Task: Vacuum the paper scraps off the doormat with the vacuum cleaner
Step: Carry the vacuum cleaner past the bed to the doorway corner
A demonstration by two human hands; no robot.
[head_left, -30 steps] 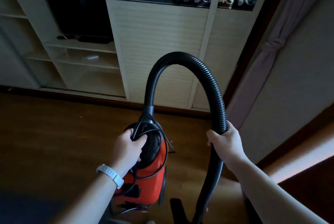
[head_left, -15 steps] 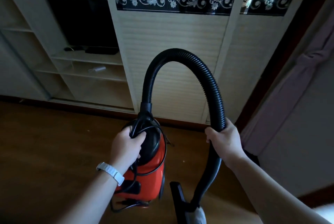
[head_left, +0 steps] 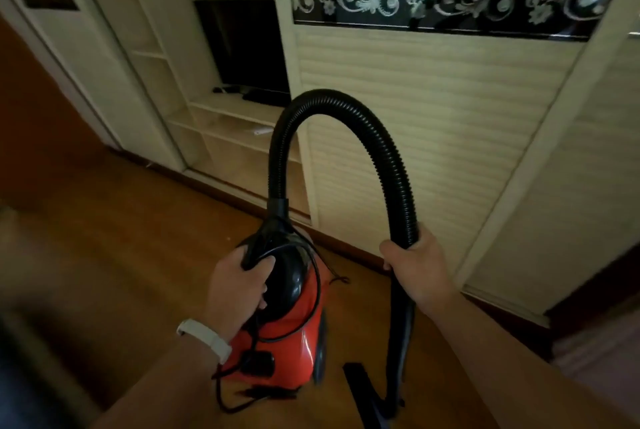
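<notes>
A red and black vacuum cleaner (head_left: pixel 294 349) hangs above the wooden floor, carried by its black top handle, which my left hand (head_left: pixel 235 293) grips. Its black ribbed hose (head_left: pixel 346 110) arches up and over to the right, where my right hand (head_left: pixel 415 269) grips it. Below that hand the black tube runs down to the floor nozzle (head_left: pixel 360 390) near the bottom edge. A loose black cord (head_left: pixel 225 397) dangles under the body. No doormat or paper scraps are in view.
A cream wardrobe (head_left: pixel 433 117) with slatted doors and a black floral band stands straight ahead. Left of it are open shelves with a dark television (head_left: pixel 246 47). Brown wooden floor (head_left: pixel 104 238) spreads to the left. A dark shape lies at the lower left corner.
The view has swung to the left, so the shelves and television sit nearer the middle and the curtain is out of frame. Both hands keep the same hold on handle and hose.
</notes>
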